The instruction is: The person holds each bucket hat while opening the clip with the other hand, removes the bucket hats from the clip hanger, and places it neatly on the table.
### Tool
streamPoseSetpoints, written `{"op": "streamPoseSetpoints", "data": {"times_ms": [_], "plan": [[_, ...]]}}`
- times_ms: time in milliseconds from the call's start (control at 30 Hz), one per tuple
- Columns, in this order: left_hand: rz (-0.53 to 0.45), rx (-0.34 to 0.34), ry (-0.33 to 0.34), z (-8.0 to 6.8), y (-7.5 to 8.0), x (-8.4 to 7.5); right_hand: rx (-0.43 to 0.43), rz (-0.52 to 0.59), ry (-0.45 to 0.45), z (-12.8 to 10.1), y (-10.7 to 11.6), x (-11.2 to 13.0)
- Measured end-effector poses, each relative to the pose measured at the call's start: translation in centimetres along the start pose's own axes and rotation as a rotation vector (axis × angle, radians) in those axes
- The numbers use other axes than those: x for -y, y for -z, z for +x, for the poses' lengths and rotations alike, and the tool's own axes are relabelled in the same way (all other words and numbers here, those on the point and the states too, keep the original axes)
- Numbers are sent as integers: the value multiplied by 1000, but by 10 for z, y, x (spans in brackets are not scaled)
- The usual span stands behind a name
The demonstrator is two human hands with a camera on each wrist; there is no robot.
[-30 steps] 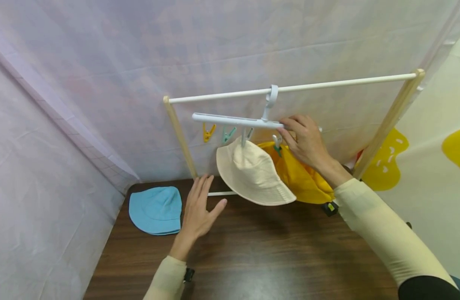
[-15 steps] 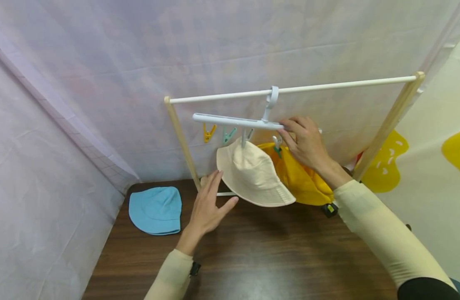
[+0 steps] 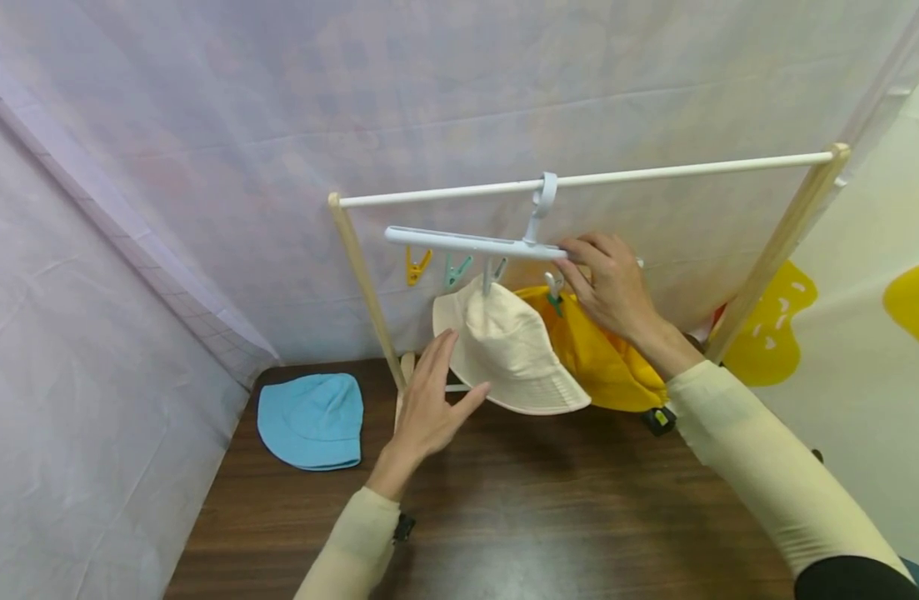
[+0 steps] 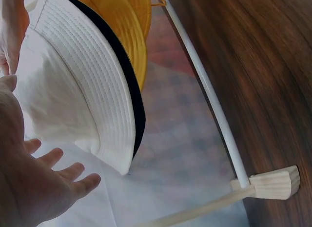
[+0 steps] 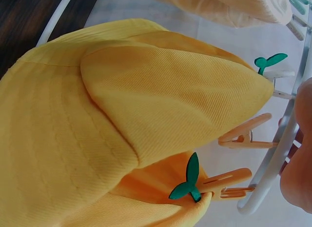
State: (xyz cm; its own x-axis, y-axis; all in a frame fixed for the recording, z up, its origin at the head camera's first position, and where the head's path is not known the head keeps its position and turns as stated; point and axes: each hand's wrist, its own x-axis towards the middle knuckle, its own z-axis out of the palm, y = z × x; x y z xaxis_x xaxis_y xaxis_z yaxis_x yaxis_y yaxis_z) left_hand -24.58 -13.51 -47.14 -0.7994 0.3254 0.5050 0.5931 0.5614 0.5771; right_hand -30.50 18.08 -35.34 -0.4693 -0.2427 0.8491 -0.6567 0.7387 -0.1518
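A white clip hanger [image 3: 466, 242] hangs on a rack's top bar. My right hand [image 3: 609, 283] grips the right part of its bar. From its clips hang a cream bucket hat [image 3: 507, 354] and yellow hats; the right wrist view shows one yellow hat [image 5: 180, 90] in front of another yellow hat [image 5: 107, 215], with green sprouts at their clipped tops. My left hand [image 3: 429, 412], fingers spread and extended, is at the left brim of the cream hat, overlapping it in the head view. In the left wrist view that hand [image 4: 34, 183] is beside the hat's crown and holds nothing.
A light-blue hat [image 3: 312, 421] lies folded on the dark wooden table [image 3: 564, 508] at the left. Wooden posts carry the rack's white top bar [image 3: 699, 171]. A yellow clip [image 3: 416, 267] and a green clip [image 3: 457, 270] hang empty at the hanger's left end.
My left hand has moved right and slightly up, from near the blue hat to the cream hat's brim. The right hand and hanger stay nearly in place.
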Motion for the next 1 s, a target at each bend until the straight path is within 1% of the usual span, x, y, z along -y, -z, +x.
{"op": "streamPoseSetpoints", "data": {"times_ms": [233,367,667,800,1000], "plan": [[-44,-33,8,6,-5,-4,-4,3,4,0,0,0],[-41,-50,25,9,-9,-6,-5,3,5,0,0,1],[-38,-80,34,17,-17,-11,0,-3,-1,-1,0,0],[-51,-85,48,20,-20,-13,-1,0,-1,-2,0,0],[-64,-113,66,25,-23,-17,-6,1,0,-2,-1,0]]}}
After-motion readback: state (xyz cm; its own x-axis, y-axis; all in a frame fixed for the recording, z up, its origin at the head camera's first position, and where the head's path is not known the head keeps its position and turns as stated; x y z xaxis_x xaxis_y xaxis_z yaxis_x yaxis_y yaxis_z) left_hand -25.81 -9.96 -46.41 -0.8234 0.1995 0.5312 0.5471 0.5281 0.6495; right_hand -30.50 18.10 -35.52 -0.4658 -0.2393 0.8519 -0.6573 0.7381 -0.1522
